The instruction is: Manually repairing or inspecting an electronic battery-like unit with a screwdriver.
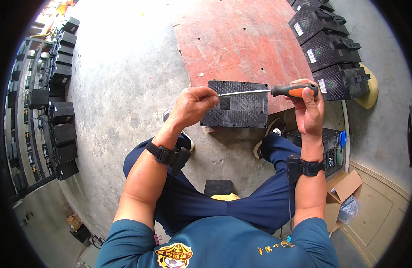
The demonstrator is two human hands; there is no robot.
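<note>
My right hand grips the orange and black handle of a screwdriver, held level with its metal shaft pointing left. My left hand pinches the shaft's tip between its fingers. Just below and behind both hands a black ribbed rectangular box lies flat at the near edge of a red wooden board on the concrete floor. I sit with my knees apart, my shoes on either side of the box. Both wrists wear black straps.
Several black ribbed boxes are lined up along the board's right side. Another black box stands by my right knee, an open cardboard carton beside it. Racks of black boxes line the far left. A small black block sits between my legs.
</note>
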